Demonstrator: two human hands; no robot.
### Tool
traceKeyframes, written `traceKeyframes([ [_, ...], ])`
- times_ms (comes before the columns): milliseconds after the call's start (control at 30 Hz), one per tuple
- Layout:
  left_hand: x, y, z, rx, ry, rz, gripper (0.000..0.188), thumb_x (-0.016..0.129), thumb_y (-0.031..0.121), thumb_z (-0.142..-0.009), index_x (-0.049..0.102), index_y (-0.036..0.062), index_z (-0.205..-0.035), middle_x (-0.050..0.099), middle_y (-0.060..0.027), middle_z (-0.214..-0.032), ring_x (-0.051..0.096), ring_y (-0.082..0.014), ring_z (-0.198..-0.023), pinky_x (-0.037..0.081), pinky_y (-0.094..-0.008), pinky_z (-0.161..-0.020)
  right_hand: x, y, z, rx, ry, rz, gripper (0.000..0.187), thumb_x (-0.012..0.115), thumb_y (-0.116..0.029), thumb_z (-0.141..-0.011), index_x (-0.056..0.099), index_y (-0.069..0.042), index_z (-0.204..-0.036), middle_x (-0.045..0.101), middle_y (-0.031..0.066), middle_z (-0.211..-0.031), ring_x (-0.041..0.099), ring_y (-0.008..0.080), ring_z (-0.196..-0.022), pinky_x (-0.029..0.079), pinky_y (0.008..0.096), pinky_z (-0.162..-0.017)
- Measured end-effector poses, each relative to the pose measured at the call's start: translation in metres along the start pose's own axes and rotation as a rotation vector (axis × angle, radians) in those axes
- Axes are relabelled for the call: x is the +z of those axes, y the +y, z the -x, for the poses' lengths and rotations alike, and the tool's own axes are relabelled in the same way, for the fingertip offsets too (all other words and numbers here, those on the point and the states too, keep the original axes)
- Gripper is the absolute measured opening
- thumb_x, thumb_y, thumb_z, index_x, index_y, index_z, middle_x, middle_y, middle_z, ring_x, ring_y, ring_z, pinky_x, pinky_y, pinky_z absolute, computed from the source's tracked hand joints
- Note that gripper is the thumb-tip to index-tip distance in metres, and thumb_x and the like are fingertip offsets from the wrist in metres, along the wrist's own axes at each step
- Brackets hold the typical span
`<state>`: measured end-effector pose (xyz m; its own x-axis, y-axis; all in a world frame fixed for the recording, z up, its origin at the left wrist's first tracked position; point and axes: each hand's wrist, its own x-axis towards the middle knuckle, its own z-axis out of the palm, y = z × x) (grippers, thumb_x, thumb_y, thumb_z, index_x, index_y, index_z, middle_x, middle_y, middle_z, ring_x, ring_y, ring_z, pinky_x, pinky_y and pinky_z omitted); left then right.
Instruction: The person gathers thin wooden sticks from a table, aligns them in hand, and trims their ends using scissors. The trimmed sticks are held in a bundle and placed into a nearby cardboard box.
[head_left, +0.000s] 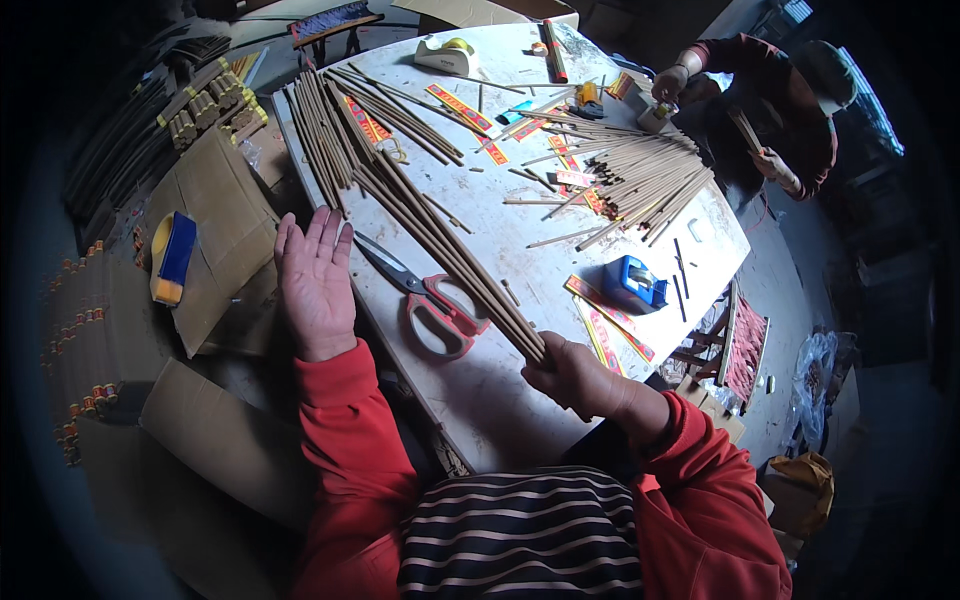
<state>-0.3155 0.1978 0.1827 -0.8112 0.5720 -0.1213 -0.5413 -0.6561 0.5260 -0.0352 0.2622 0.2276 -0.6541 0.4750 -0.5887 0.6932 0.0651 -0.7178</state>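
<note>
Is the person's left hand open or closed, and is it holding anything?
Open and empty: the left hand shows its bare palm to the camera, fingers extended, nothing in its grip.

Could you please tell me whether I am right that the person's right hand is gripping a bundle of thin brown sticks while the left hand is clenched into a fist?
Not quite: the left hand is open, palm up with its fingers extended, as the head view shows. The right hand is indeed gripping a bundle of thin brown sticks.
</note>
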Motion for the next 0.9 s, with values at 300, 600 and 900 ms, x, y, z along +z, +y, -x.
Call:
traceKeyframes([
  [300,-0.006,-0.011,0.001,-0.137,-0.269,-0.087,0.019,0.047,0.016,-0.089,0.050,0.0035,-0.103,0.057,-0.0159,-0.101,0.056,-0.0252,-0.093,0.046,-0.0364,-0.084,-0.019,0.041,-0.064,-0.283,0.447,0.502,0.025,0.048,-0.020,-0.082,0.043,0.004,-0.090,0.057,0.0248,-0.076,0.058,0.0382,-0.072,0.047,0.0435,-0.064],
  [600,-0.005,-0.016,0.006,-0.189,-0.242,-0.139,0.018,0.047,0.013,-0.088,0.049,0.0026,-0.102,0.058,-0.0158,-0.097,0.057,-0.0240,-0.090,0.048,-0.0357,-0.080,-0.026,0.030,-0.082,-0.332,0.537,0.744,0.026,0.053,-0.021,-0.079,0.045,0.000,-0.092,0.055,0.0183,-0.084,0.055,0.0334,-0.078,0.046,0.0409,-0.066],
  [900,0.000,-0.016,0.011,-0.186,-0.208,-0.137,0.014,0.048,0.013,-0.088,0.049,0.0051,-0.100,0.059,-0.0141,-0.092,0.058,-0.0224,-0.085,0.049,-0.0341,-0.076,-0.030,0.037,-0.075,-0.362,0.571,0.811,0.036,0.059,-0.025,-0.075,0.046,-0.003,-0.099,0.051,0.0155,-0.087,0.052,0.0326,-0.084,0.044,0.0406,-0.073],
])
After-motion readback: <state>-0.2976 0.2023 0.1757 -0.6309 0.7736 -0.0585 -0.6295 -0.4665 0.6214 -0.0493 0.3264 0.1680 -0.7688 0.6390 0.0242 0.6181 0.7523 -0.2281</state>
